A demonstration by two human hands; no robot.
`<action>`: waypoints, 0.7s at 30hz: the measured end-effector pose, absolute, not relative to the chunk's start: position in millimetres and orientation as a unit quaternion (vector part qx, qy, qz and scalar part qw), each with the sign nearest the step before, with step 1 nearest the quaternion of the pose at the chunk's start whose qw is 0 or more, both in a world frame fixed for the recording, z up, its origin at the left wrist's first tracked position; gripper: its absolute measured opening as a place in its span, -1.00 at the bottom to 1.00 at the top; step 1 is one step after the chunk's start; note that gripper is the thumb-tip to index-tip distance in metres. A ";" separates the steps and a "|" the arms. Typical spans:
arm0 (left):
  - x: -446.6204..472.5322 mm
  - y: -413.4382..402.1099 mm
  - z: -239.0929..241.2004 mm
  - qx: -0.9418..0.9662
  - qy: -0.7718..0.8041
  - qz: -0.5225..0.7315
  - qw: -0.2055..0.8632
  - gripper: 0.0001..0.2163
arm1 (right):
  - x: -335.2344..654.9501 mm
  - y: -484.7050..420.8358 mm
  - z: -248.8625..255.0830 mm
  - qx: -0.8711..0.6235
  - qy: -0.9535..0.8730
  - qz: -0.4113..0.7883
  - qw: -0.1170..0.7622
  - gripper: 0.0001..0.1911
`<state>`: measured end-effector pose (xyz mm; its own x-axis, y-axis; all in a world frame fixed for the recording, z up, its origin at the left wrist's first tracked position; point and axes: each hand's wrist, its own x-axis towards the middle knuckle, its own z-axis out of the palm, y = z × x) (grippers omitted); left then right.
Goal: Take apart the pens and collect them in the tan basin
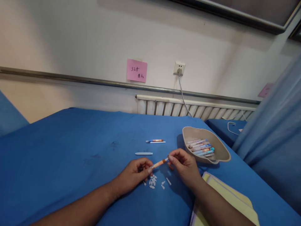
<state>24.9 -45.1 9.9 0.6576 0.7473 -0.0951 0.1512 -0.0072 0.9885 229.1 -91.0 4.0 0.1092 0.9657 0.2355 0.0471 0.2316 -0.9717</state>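
Note:
Both hands meet over the blue-covered table (70,157). My left hand (135,174) pinches the near end of a thin orange and white pen (160,163). The fingers of my right hand (184,164) grip the pen's far end. Under and between the hands lies a heap of several small white caps (153,182). A white pen barrel (144,153) lies just beyond my left hand. Farther back rest an orange and blue pen with a white refill (155,141) beside it.
A beige tray (221,153) with several coloured pens in it stands to the right of my right hand. A yellow cloth or folder (232,197) lies under my right forearm. Behind the table are a radiator, a wall socket with a cable, and a pink note. A blue curtain hangs at right.

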 end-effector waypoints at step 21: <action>21.5 -41.4 3.3 0.662 0.325 0.231 0.635 -0.76 | 228.0 -93.4 7.2 -0.508 -0.575 0.363 0.529 -0.84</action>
<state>21.5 -41.4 3.3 0.6815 0.7240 -0.1065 0.1367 0.0171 0.9905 228.0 -93.4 7.2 0.0757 0.9679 0.2397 0.1996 0.2208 -0.9547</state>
